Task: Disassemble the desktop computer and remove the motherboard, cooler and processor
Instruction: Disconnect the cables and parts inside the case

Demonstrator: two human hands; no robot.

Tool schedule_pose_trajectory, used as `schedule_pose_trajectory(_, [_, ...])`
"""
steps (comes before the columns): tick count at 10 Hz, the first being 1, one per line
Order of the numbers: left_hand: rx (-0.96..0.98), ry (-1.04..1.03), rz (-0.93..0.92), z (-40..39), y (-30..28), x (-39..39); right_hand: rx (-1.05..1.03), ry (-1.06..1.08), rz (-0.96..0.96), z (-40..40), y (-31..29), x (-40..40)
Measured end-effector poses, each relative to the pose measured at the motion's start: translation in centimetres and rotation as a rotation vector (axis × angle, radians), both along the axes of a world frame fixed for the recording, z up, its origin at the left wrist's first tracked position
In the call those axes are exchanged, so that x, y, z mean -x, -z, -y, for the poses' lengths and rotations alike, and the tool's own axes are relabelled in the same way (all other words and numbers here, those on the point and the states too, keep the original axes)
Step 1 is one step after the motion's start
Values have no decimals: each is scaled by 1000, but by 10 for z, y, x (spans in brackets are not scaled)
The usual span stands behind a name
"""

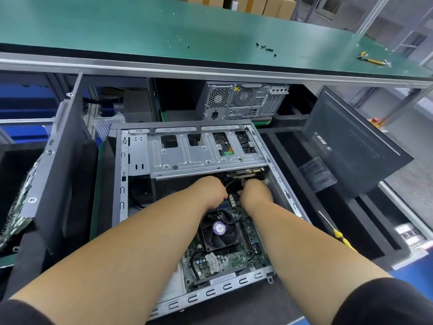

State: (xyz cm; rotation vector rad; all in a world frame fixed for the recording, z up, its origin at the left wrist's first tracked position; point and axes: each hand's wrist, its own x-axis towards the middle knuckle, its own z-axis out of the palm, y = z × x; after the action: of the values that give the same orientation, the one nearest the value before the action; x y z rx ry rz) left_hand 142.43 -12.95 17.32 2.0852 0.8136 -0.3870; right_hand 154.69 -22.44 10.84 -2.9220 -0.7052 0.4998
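An open desktop case (131,174) lies on its side below me, side panel off. Inside, the green motherboard (234,256) fills the lower right, with the black cooler fan (219,231) and its purple sticker in the middle. A silver drive cage (199,156) spans the case's far half. My left hand (210,191) and my right hand (256,192) reach in side by side just under the cage, fingers curled around thin cables and a connector near the board's far edge. What each finger grips is hidden by the hands.
A yellow-handled screwdriver (337,233) lies on black foam to the right. A removed side panel (351,141) leans at the right, another panel (65,165) at the left. A second computer (243,102) stands behind. Loose screws (266,49) lie on the green bench (140,26).
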Motion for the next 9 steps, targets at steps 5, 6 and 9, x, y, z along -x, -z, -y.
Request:
schedule_pose_trajectory(5, [83, -34, 98, 0, 7, 5, -115, 85, -70, 3, 3, -8])
schedule_pose_trajectory(6, [85, -39, 108, -1, 7, 6, -105, 48, -64, 5, 5, -10])
schedule_pose_trajectory(9, [71, -42, 150, -1, 7, 7, -60, 26, 6, 2, 6, -6])
